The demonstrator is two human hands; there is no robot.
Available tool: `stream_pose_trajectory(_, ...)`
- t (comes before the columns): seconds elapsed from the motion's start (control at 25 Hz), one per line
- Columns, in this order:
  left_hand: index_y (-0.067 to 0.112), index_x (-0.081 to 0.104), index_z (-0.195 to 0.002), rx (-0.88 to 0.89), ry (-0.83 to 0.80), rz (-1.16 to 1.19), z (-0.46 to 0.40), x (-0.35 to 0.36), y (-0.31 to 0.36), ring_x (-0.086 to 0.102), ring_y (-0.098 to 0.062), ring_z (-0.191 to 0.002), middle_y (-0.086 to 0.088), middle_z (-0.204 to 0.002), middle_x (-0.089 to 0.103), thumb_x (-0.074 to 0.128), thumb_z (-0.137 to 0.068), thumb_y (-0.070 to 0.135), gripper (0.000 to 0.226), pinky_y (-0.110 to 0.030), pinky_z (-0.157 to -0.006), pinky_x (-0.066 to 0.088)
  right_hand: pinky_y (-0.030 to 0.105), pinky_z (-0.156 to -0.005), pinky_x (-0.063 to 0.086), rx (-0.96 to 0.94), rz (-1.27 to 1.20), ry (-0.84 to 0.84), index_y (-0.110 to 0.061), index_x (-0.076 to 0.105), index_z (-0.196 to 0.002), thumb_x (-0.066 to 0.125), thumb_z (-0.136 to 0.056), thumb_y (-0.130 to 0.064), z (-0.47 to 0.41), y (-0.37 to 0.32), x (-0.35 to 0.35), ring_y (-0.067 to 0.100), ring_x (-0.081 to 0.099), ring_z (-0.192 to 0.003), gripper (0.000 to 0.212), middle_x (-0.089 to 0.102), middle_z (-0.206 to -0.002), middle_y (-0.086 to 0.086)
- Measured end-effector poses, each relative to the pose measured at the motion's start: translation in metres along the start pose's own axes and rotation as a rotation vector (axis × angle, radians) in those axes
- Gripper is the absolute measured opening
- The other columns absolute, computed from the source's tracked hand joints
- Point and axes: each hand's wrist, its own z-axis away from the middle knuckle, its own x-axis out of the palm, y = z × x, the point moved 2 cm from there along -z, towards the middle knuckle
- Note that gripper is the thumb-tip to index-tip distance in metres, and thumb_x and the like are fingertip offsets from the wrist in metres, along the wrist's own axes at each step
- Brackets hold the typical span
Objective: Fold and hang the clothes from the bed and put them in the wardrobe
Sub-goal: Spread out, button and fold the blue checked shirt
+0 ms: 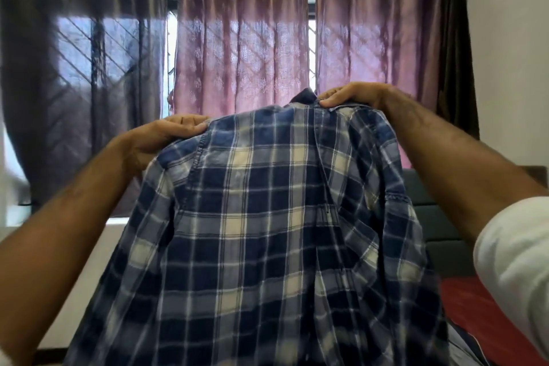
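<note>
The blue plaid shirt (267, 232) hangs in the air in front of the person, held up before the pink curtains (243, 53), with the left hand (166, 140) pinching one shoulder seam and the right hand (353, 96) pinching the cloth just beside the collar. Because both holds are only thumb-and-finger pinches on loose fabric, and the right one sits close to the neck, the shirt could slip or sag off-centre and crease before it is folded or hung. No wardrobe, hanger or other container shows here, only a strip of red bedding (487, 315) at the lower right.

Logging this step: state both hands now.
Left hand: gripping the plaid shirt at its shoulder.
Right hand: pinching the same shirt by the collar.
</note>
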Motion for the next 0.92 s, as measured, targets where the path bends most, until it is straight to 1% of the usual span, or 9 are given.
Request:
stream_pose_trajectory(0.04, 0.0, 0.058, -0.135, -0.039, 0.079, -0.077, 0.003, -0.012, -0.013, 0.072, -0.027, -0.101, -0.018, -0.119, 0.07, 0.051, -0.1, 0.005, 0.036, -0.037, -0.089, 0.059, 0.03, -0.082, 0.059, 0.056, 0.059, 0.017, -0.025, 0.08, -0.096, 0.09, -0.06, -0.057, -0.014, 0.016, 0.002, 0.017, 0.071, -0.083, 0.049, 0.076, -0.096, 0.0)
stream_pose_trajectory(0.12, 0.013, 0.059, -0.134, -0.132, 0.23, -0.157, 0.009, -0.04, -0.058, 0.072, -0.025, -0.09, -0.016, -0.11, 0.071, 0.059, -0.094, 0.0, 0.041, -0.034, -0.079, 0.062, 0.027, -0.069, 0.059, 0.208, 0.122, -0.015, -0.022, 0.076, -0.094, 0.092, -0.058, -0.057, -0.053, 0.07, 0.015, 0.015, 0.068, -0.071, 0.053, 0.074, -0.087, -0.001)
stream_pose_trajectory(0.2, 0.023, 0.059, -0.126, -0.19, 0.283, -0.271, 0.017, -0.052, -0.12, 0.067, -0.021, -0.088, -0.011, -0.103, 0.069, 0.062, -0.093, 0.0, 0.041, -0.029, -0.077, 0.06, 0.03, -0.066, 0.058, 0.349, 0.12, -0.063, -0.019, 0.072, -0.09, 0.093, -0.065, -0.044, -0.091, 0.144, 0.045, 0.016, 0.066, -0.068, 0.041, 0.071, -0.082, 0.001)
stream_pose_trajectory(0.32, 0.022, 0.063, -0.1, -0.346, 0.196, -0.691, 0.025, -0.06, -0.233, 0.062, -0.01, -0.087, 0.006, -0.093, 0.068, 0.057, -0.09, 0.012, 0.015, -0.028, -0.083, 0.05, 0.038, -0.072, 0.053, 0.414, 0.195, -0.083, -0.017, 0.071, -0.086, 0.085, -0.079, -0.033, -0.154, 0.259, 0.107, 0.016, 0.063, -0.068, 0.023, 0.07, -0.079, 0.002)
stream_pose_trajectory(0.44, 0.032, 0.069, -0.085, -0.635, 0.102, -0.893, 0.04, -0.079, -0.362, 0.066, -0.014, -0.095, 0.007, -0.099, 0.069, 0.046, -0.08, 0.0, 0.04, -0.038, -0.091, 0.054, 0.033, -0.073, 0.051, 0.403, 0.368, -0.165, -0.018, 0.069, -0.081, 0.08, -0.087, -0.03, -0.219, 0.355, 0.18, 0.009, 0.059, -0.066, 0.018, 0.068, -0.076, -0.002)
stream_pose_trajectory(0.6, 0.037, 0.063, -0.09, -0.769, 0.172, -1.013, 0.06, -0.106, -0.511, 0.06, -0.012, -0.099, 0.007, -0.108, 0.062, 0.053, -0.089, -0.002, 0.041, -0.026, -0.086, 0.048, 0.031, -0.072, 0.042, 0.41, 0.541, -0.175, -0.014, 0.065, -0.086, 0.073, -0.093, -0.024, -0.296, 0.485, 0.279, 0.019, 0.058, -0.078, 0.014, 0.066, -0.087, 0.004)
stream_pose_trajectory(0.76, 0.041, 0.061, -0.097, -0.84, 0.276, -1.116, 0.072, -0.131, -0.613, 0.059, -0.018, -0.1, 0.004, -0.119, 0.052, 0.052, -0.097, 0.022, 0.021, -0.041, -0.088, 0.054, 0.038, -0.087, 0.039, 0.431, 0.66, -0.015, -0.019, 0.066, -0.12, 0.065, -0.097, -0.026, -0.342, 0.571, 0.354, 0.028, 0.059, -0.111, 0.025, 0.066, -0.119, 0.008)
stream_pose_trajectory(0.84, 0.034, 0.065, -0.106, -0.913, 0.259, -1.18, 0.074, -0.131, -0.654, 0.06, -0.023, -0.1, 0.0, -0.124, 0.048, 0.049, -0.099, 0.027, 0.018, -0.043, -0.088, 0.055, 0.049, -0.1, 0.036, 0.419, 0.744, 0.042, -0.026, 0.059, -0.131, 0.062, -0.097, -0.029, -0.348, 0.6, 0.378, 0.031, 0.051, -0.122, 0.034, 0.057, -0.129, 0.008)
stream_pose_trajectory(0.92, 0.024, 0.065, -0.116, -0.948, 0.266, -1.319, 0.074, -0.121, -0.682, 0.055, -0.028, -0.109, -0.006, -0.131, 0.045, 0.05, -0.098, 0.028, 0.024, -0.05, -0.092, 0.051, 0.052, -0.102, 0.036, 0.441, 0.706, 0.114, -0.026, 0.048, -0.137, 0.067, -0.093, -0.034, -0.342, 0.627, 0.392, 0.033, 0.046, -0.126, 0.048, 0.047, -0.137, 0.008)
